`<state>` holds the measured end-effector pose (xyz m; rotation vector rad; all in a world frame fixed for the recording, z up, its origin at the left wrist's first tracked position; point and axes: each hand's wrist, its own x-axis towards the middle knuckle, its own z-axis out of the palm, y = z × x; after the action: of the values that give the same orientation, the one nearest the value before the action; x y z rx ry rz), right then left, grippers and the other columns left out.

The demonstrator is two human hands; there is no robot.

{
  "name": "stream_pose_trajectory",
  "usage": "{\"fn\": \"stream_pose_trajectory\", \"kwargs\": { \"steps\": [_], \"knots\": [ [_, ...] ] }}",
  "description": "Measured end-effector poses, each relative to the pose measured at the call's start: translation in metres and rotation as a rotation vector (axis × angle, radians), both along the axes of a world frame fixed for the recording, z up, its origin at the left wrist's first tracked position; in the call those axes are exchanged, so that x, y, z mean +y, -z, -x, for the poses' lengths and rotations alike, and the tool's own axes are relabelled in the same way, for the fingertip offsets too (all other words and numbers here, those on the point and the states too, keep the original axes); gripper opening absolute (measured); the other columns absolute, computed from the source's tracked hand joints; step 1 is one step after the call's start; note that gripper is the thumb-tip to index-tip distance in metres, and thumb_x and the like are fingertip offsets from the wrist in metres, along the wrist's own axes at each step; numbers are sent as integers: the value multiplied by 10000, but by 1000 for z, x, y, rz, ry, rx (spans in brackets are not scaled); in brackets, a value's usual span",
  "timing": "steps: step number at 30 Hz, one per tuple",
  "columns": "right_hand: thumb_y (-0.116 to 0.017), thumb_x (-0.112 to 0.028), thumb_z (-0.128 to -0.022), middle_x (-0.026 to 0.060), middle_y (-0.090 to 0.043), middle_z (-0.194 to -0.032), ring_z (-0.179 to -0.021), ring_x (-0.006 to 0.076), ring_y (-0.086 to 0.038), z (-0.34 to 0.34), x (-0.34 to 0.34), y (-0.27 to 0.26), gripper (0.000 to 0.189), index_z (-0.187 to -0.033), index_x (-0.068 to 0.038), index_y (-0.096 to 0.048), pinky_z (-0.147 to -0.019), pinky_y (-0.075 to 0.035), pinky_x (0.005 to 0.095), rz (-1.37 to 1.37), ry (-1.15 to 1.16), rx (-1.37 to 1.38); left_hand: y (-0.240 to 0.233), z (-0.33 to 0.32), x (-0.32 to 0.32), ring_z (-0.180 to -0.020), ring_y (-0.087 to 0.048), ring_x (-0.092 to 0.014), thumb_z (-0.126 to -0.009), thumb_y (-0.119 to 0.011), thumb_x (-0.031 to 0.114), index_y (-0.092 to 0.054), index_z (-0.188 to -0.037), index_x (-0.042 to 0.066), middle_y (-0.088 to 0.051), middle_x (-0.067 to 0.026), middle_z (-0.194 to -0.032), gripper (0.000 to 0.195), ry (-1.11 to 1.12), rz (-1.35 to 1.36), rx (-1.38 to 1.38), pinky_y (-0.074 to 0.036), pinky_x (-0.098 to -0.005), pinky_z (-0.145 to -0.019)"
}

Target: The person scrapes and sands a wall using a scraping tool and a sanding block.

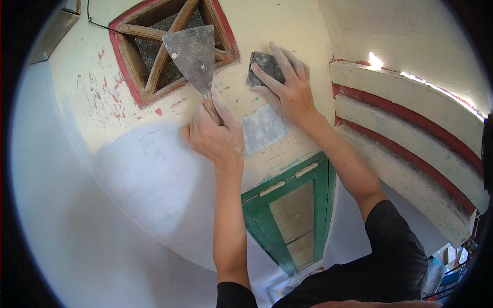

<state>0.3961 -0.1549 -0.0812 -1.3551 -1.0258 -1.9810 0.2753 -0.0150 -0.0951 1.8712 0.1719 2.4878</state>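
My left hand (217, 133) grips the handle of a wide putty knife (192, 54), its worn metal blade pointing up in front of the wooden vent. In my right hand (292, 86) is a dark, flat rectangular block (266, 67), perhaps for sanding; the fingers spread over it and it lies against the cream wall (277, 23). Pale dust coats the fingers of both hands. A smooth grey-white patch of filler (265, 129) shows on the wall between and below the hands.
A red-edged wooden vent frame (136, 98) with crossed bars is set in the wall. Beneath my hands is a green window frame (260, 219) with panes. Cream boards with red strips (408, 109) run along the right. A thin black cable (102, 26) hangs at upper left.
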Motion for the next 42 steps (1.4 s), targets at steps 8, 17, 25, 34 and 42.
{"fn": "stream_pose_trajectory", "kwargs": {
  "steps": [8,17,25,34,42],
  "knots": [
    [-803,-408,-808,132,-578,-1304,-1122,344,-512,2,-5,4,539,-1325,-293,-706,-990,-402,465,27,51,25,4,-15,9,-673,-593,-332,-958,-659,239,-580,-795,56,-603,-104,-709,257,-26,-108,-98,-402,-418,-746],
    [-871,-249,-761,167,-596,-1274,-1014,344,-565,-6,8,8,511,-1248,-158,-745,-868,-501,429,-85,-49,-83,2,-10,8,-690,-599,-349,-954,-631,218,-588,-814,37,-614,-128,-722,233,15,-109,-61,-408,-430,-774],
    [-858,-159,-784,162,-612,-1147,-953,331,-576,7,15,9,427,-1196,-111,-756,-785,-525,411,-145,6,-35,2,-11,10,-668,-578,-333,-942,-637,190,-586,-807,49,-549,-104,-669,202,59,-115,-67,-401,-421,-762],
    [-753,-207,-899,156,-586,-975,-877,318,-580,-3,17,-200,234,-1122,-139,-775,-733,-515,425,-87,-67,-356,4,-14,7,-666,-574,-337,-918,-666,211,-579,-791,53,-556,-102,-668,220,82,-73,-31,-400,-415,-765],
    [-765,-194,-898,123,-550,-865,-785,291,-566,-3,19,-76,274,-1166,-138,-788,-726,-494,403,-116,-47,-82,3,-13,17,-679,-589,-348,-936,-655,232,-574,-797,41,-576,-124,-674,249,66,-113,-68,-404,-422,-763]
  ]
}}
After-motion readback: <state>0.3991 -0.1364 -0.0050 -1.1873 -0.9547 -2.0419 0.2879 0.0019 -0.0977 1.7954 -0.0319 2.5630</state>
